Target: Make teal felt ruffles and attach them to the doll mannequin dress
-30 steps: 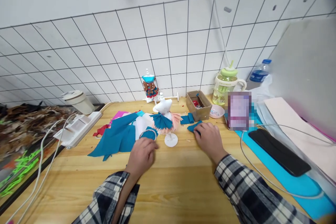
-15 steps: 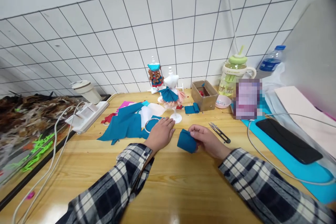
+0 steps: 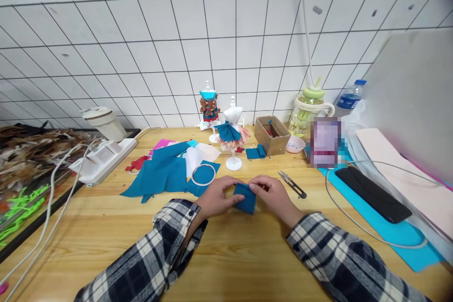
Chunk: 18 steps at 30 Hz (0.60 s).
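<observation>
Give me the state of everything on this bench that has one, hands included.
Left hand: holding the cloth piece, thumb on top
Right hand: pinching its upper edge
Teal cloth piece: held between both hands
Snips: lying on the table
Front mannequin: upright, dressed
Rear mannequin: upright, dressed
Cardboard box: open on top
Green-lidded jug: upright, lid on
Blue-capped bottle: capped

Plaid sleeves (image 3: pixel 130 255) — navy, grey, cream — a dark button (image 3: pixel 191 212) on the left cuff (image 3: pixel 175 217)
</observation>
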Each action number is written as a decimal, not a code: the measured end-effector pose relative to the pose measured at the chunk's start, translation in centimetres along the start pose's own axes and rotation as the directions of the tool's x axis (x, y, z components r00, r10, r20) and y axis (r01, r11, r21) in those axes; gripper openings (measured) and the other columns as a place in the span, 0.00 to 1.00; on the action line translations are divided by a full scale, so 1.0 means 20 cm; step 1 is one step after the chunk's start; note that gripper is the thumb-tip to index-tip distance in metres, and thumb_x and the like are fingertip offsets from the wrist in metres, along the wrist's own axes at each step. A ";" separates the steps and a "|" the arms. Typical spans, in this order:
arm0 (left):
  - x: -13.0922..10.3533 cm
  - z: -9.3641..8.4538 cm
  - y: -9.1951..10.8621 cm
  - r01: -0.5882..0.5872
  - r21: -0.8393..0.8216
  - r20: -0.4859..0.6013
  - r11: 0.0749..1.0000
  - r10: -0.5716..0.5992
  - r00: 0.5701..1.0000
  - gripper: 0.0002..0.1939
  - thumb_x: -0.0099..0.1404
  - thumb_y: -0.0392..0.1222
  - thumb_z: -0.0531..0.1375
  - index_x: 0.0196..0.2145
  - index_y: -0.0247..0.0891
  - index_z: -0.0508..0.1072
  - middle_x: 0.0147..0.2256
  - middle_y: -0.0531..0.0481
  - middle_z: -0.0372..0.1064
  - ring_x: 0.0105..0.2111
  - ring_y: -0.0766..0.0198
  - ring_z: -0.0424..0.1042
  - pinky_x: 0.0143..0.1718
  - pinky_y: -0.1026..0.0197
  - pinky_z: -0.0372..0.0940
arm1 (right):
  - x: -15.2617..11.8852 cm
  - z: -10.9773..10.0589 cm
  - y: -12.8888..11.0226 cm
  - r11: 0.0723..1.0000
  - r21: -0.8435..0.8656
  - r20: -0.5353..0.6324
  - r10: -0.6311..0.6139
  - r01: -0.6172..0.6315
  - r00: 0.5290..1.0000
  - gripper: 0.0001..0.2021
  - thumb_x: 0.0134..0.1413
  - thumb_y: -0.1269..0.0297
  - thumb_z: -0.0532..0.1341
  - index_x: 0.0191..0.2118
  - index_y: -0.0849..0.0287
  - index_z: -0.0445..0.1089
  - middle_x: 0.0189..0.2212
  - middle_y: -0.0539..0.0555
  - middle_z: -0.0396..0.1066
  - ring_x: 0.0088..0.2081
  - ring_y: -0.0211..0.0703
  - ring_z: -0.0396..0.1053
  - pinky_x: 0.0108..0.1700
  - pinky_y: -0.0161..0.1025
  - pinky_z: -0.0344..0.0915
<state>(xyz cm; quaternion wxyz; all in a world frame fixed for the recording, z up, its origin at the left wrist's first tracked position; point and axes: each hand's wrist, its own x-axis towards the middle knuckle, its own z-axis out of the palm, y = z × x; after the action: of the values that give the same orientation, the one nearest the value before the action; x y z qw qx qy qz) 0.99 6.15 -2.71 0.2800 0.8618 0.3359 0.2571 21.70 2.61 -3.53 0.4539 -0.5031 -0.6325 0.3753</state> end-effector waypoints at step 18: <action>-0.01 -0.02 0.01 -0.373 0.385 0.283 0.844 0.277 0.918 0.15 0.65 0.36 0.53 0.48 0.41 0.72 0.51 0.47 0.71 0.52 0.58 0.69 0.53 0.54 0.64 | 0.07 -0.06 0.04 0.927 -0.338 -0.220 -0.242 0.159 0.945 0.24 0.61 0.59 0.52 0.61 0.59 0.58 0.56 0.62 0.63 0.36 0.41 0.68 0.40 0.41 0.65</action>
<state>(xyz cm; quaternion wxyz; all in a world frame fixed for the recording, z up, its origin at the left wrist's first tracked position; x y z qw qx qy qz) 0.77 6.01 -2.29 0.0692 0.9693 0.2000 0.1249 22.91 4.16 -3.58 0.4821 -0.5457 -0.6684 0.1518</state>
